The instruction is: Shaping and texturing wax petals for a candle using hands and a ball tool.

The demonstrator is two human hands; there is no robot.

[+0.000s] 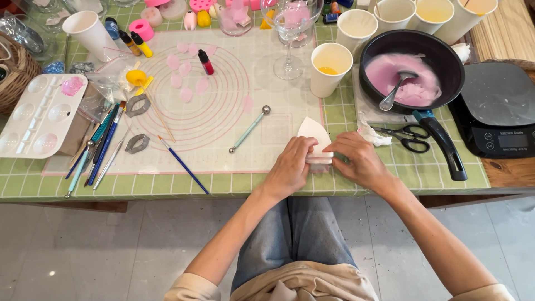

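Observation:
My left hand and my right hand meet at the near edge of the table, both pinching a folded white paper piece with a rounded top. Its lower part is hidden between my fingers. The paper rests on the translucent pink-ringed work mat. A teal ball-tipped modelling tool lies just left of my left hand. Black scissors and a crumpled white tissue lie just right of my right hand.
A black pan holds pink mixture and a spoon. A paper cup and a wine glass stand behind the paper. A black scale sits right. Brushes, metal cutters, a white palette lie left.

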